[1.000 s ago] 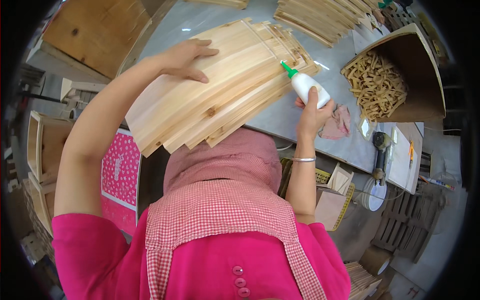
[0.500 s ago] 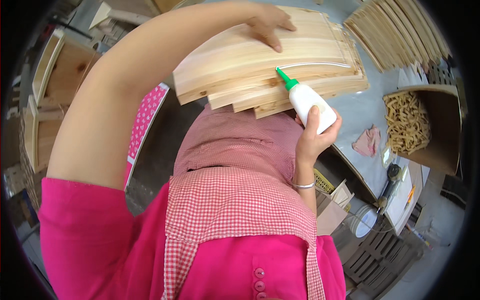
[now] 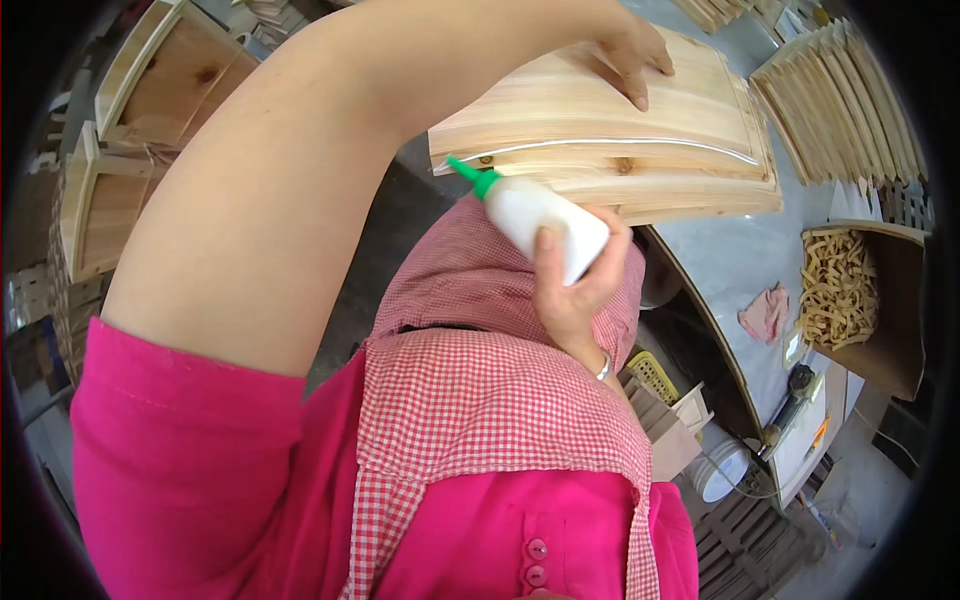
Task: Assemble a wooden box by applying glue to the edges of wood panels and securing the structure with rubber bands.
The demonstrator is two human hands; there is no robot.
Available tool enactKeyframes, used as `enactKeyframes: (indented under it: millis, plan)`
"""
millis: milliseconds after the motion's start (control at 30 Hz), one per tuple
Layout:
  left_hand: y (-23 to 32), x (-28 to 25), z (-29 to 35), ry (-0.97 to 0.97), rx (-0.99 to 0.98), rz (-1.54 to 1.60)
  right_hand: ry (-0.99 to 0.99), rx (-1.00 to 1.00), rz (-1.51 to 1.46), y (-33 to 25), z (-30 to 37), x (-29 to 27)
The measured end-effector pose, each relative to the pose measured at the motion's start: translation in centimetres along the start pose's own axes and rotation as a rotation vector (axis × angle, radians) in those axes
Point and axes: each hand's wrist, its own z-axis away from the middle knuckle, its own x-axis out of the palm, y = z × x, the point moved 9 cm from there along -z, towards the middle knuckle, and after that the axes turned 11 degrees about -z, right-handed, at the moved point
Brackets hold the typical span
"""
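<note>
The wooden panels (image 3: 690, 120) are pale and straight-grained, with a few dark knots; they lie stacked on the bench (image 3: 700, 240), jutting past its near edge toward my apron (image 3: 490, 400). A glossy white glue line (image 3: 600, 139) runs lengthwise over them. My right grip (image 3: 580, 285) is closed round the glue bottle (image 3: 530, 222), white-bodied with a green nozzle, thumb along its side; I hold it tilted, nozzle at the panels' left end. Whether the tip touches wood I cannot tell. My left grip (image 3: 635, 60) is released, fingers spread and resting on the top panel. Farther along the near edge, to the right, lies a crumpled pink cloth (image 3: 766, 314). Half a second ago my nozzle was midway along and the line reached only from there to the right; now it spans nearly the full length.
</note>
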Motion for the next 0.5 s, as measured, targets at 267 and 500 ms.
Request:
enactKeyframes:
  millis: [267, 500]
  plan:
    - [1.2, -0.5, -2.6, 0.427, 0.721, -0.01, 0.009, 0.118, -0.141, 1.7, -0.4, -0.7]
    - [-1.6, 0.4, 0.4, 0.456, 0.625, 0.067, 0.525, 0.202, -0.326, 4.1, -2.4, -15.6]
